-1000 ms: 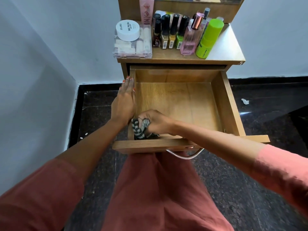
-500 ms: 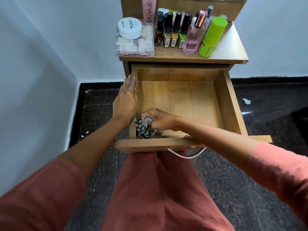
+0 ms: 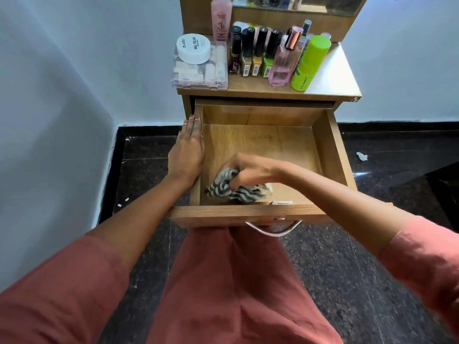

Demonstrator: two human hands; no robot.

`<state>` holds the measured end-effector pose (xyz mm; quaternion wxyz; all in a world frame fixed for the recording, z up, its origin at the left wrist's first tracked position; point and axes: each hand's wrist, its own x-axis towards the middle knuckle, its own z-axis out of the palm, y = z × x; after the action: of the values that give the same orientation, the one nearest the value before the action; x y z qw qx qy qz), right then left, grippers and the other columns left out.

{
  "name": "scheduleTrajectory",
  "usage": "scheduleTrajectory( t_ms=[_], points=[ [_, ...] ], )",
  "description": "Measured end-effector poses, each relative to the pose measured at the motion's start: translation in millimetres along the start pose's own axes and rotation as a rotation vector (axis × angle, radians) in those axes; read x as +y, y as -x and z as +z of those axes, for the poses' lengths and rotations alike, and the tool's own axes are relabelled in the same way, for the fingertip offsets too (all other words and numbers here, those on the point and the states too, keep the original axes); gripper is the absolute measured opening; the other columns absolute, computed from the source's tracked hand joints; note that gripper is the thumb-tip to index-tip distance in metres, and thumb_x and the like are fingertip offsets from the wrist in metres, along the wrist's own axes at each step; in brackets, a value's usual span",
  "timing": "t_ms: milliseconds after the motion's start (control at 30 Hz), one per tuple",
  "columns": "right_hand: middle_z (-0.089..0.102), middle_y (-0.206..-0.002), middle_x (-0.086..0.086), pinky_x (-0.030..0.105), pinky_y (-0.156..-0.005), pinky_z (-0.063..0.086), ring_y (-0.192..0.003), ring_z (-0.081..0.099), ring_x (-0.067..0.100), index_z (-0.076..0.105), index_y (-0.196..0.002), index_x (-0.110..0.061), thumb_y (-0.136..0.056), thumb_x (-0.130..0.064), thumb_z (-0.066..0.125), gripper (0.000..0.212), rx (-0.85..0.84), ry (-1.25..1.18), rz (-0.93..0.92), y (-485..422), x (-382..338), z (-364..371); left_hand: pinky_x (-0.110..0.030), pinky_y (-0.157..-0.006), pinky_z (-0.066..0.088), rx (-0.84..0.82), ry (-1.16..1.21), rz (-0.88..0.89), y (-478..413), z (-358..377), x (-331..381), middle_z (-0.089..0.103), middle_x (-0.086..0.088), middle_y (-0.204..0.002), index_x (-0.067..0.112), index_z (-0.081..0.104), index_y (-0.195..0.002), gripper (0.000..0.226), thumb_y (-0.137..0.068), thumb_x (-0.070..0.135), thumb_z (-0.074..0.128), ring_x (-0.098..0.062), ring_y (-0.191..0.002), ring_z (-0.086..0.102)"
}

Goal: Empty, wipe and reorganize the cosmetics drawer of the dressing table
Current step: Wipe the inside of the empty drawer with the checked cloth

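The wooden drawer point(image 3: 332, 150) of the dressing table stands pulled out, holding nothing but a striped grey-and-white cloth point(image 3: 231, 189). My right hand point(image 3: 248, 170) grips that bunched cloth and presses it on the drawer floor near the front left corner. My left hand point(image 3: 187, 150) lies flat with straight fingers along the drawer's left wall. The cosmetics stand on the tabletop point(image 3: 330, 80): a clear box point(image 3: 198, 73) with a white jar point(image 3: 193, 48) on it, several nail polish bottles point(image 3: 253, 53), a pink perfume bottle point(image 3: 283, 63), a green bottle point(image 3: 309, 63) and a tall pink bottle point(image 3: 221, 18).
A metal handle point(image 3: 273, 230) hangs under the drawer front. White walls enclose the corner at left and behind. The floor point(image 3: 372, 244) is dark speckled stone with a scrap of white paper point(image 3: 362, 156) at right. My knees in pink cloth sit below the drawer.
My right hand has slid the cloth from the front left corner a little to the right and inward along the drawer floor. My left hand stays on the left wall.
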<state>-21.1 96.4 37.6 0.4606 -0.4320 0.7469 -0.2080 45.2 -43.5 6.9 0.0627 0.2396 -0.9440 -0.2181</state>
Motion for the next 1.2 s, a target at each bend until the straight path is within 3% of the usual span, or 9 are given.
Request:
scheduleTrajectory(
  t_ms=[167, 367, 467, 567, 700, 867, 1033, 1133, 1200],
  points=[
    [0.066, -0.08, 0.013, 0.026, -0.059, 0.042, -0.066, 0.055, 0.015, 0.065, -0.092, 0.002, -0.08, -0.006, 0.059, 0.015, 0.029, 0.023, -0.005, -7, 9, 28, -0.037, -0.115, 0.025, 0.016, 0.056, -0.009, 5, 3, 1, 0.015, -0.007, -0.155, 0.009, 0.02, -0.145, 0.046, -0.1, 0.018, 0.024, -0.019, -0.144, 0.012],
    [0.067, -0.095, 0.023, 0.051, -0.075, 0.051, -0.087, 0.064, 0.038, 0.069, -0.089, 0.003, -0.075, -0.006, 0.061, 0.018, 0.068, 0.14, -0.176, 4, 21, 28, -0.037, -0.114, 0.026, 0.044, 0.034, -0.008, 4, 5, 1, 0.016, -0.007, -0.155, 0.009, 0.022, -0.144, 0.045, -0.1, 0.018, 0.025, -0.02, -0.144, 0.015],
    [0.068, -0.105, 0.014, 0.029, -0.082, 0.05, -0.091, 0.062, 0.02, 0.072, -0.093, -0.001, -0.075, 0.007, 0.064, 0.021, 0.092, 0.123, -0.165, 22, 30, 12, -0.038, -0.114, 0.028, 0.054, 0.046, -0.005, 5, 6, 1, 0.017, -0.007, -0.155, 0.01, 0.022, -0.144, 0.045, -0.1, 0.019, 0.025, -0.02, -0.144, 0.015],
    [0.063, -0.104, 0.005, 0.004, -0.075, 0.04, -0.091, 0.056, 0.011, 0.072, -0.095, -0.004, -0.072, 0.017, 0.055, 0.036, 0.036, 0.151, -0.132, 36, 37, 2, -0.039, -0.112, 0.032, 0.072, 0.058, -0.014, 4, 9, 0, 0.018, -0.007, -0.154, 0.01, 0.023, -0.144, 0.045, -0.1, 0.019, 0.026, -0.02, -0.143, 0.016],
    [0.06, -0.105, 0.014, 0.025, -0.087, 0.045, -0.098, 0.057, 0.023, 0.07, -0.101, -0.002, -0.065, 0.015, 0.044, 0.048, 0.031, 0.111, -0.266, 14, 18, 23, -0.04, -0.111, 0.033, 0.083, 0.06, -0.016, 5, 12, 0, 0.019, -0.008, -0.154, 0.009, 0.024, -0.144, 0.045, -0.1, 0.018, 0.027, -0.02, -0.143, 0.017],
    [0.058, -0.104, 0.019, 0.03, -0.088, 0.044, -0.101, 0.056, 0.028, 0.067, -0.105, 0.001, -0.06, 0.019, 0.038, 0.057, 0.039, 0.105, -0.31, -8, 2, 33, -0.041, -0.112, 0.033, 0.087, 0.067, -0.009, 3, 12, -1, 0.02, -0.008, -0.154, 0.009, 0.025, -0.144, 0.045, -0.1, 0.018, 0.027, -0.02, -0.143, 0.017],
    [0.053, -0.097, 0.003, 0.033, -0.088, 0.047, -0.099, 0.057, 0.028, 0.07, -0.101, -0.001, -0.059, 0.008, 0.038, 0.054, 0.013, 0.134, -0.328, 6, 7, 29, -0.04, -0.113, 0.031, 0.081, 0.062, -0.012, 6, 12, 0, 0.02, -0.007, -0.154, 0.01, 0.024, -0.144, 0.045, -0.1, 0.019, 0.026, -0.019, -0.143, 0.017],
    [0.053, -0.097, 0.004, 0.006, -0.077, 0.043, -0.09, 0.055, 0.021, 0.071, -0.096, 0.001, -0.073, 0.011, 0.049, 0.033, -0.034, 0.117, -0.214, 26, 21, 12, -0.041, -0.112, 0.033, 0.075, 0.072, -0.005, 6, 11, 0, 0.02, -0.008, -0.154, 0.009, 0.024, -0.144, 0.045, -0.1, 0.018, 0.026, -0.019, -0.143, 0.017],
    [0.053, -0.097, 0.005, -0.001, -0.073, 0.038, -0.09, 0.053, 0.018, 0.071, -0.096, 0.0, -0.072, 0.02, 0.05, 0.037, -0.067, 0.143, -0.129, 43, 35, -2, -0.042, -0.111, 0.034, 0.084, 0.079, -0.003, 6, 12, -1, 0.021, -0.008, -0.153, 0.009, 0.024, -0.144, 0.045, -0.1, 0.018, 0.026, -0.019, -0.143, 0.018]
  ],
)
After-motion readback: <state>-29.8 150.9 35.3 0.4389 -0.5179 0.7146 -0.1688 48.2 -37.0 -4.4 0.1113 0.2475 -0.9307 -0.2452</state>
